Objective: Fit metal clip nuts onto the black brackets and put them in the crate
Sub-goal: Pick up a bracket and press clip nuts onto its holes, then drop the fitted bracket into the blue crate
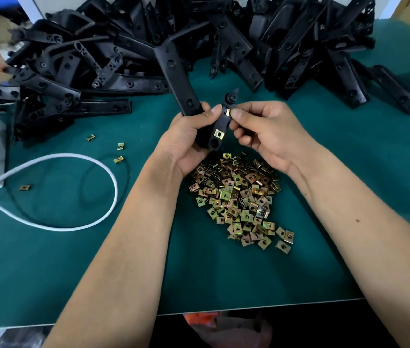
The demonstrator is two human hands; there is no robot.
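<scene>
No readable text, labels, brands or numbers on any surface in view.

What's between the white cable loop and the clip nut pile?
Head view: the left forearm crosses there over green mat; the cable and pile stay apart.

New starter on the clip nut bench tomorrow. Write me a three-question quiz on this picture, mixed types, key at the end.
1. True or false: the bracket in the hands already carries one fitted clip nut.
2. Which hand pinches the clip nut being pushed onto the bracket's edge?
A. left hand
B. right hand
C. neither
3. Fill in: the loose pile of clip nuts lies on the green mat, ______ the hands, on the person's side.

Key: 1 true; 2 B; 3 below
</scene>
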